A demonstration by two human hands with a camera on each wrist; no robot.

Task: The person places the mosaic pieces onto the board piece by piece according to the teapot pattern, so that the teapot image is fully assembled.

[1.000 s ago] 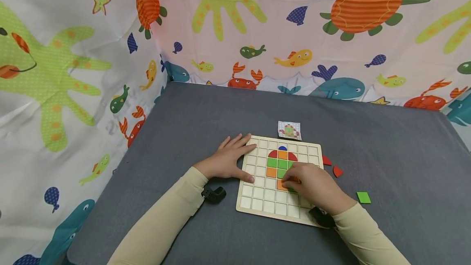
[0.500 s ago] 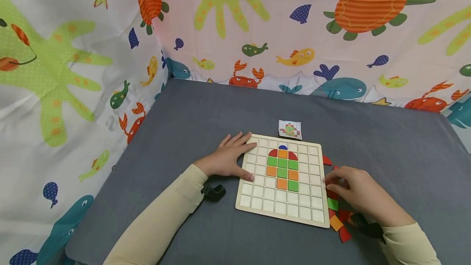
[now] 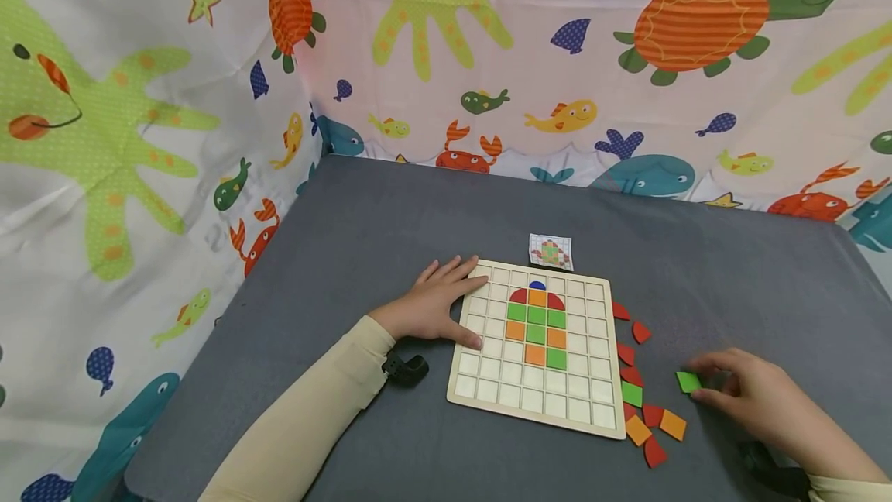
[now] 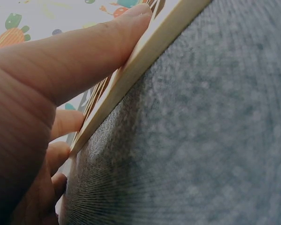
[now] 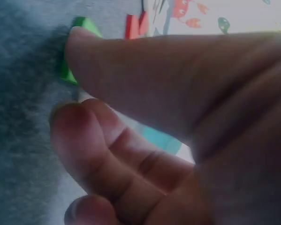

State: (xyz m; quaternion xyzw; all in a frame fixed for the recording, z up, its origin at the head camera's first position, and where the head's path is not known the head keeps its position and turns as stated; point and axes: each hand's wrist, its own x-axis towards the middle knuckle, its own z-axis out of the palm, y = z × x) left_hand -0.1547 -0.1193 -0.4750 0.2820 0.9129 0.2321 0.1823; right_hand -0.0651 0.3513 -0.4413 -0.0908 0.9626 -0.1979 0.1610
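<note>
A square wooden grid board (image 3: pixel 523 393) lies on the grey table, with green, orange, red and blue tiles set in its middle cells. My left hand (image 3: pixel 435 304) rests spread along its left edge, thumb and fingertips on the rim; the left wrist view shows the thumb (image 4: pixel 98 54) lying over the wooden edge. Right of the board, my right hand (image 3: pixel 753 393) pinches a green square tile (image 3: pixel 687 383) between thumb and index finger, low at the table. In the right wrist view the thumb partly covers that green tile (image 5: pixel 87 24).
Loose tiles lie along the board's right side: several red quarter-rounds (image 3: pixel 655 452), another green square (image 3: pixel 632 394) and two orange squares (image 3: pixel 673 424). Behind the board stands a small pattern card (image 3: pixel 550 252). A curtain printed with sea animals (image 3: pixel 446 99) hangs around the table.
My right hand has left an orange tile in the board's grid, moved right past the loose tiles and reached the separate green square. The left hand has stayed on the board's edge.
</note>
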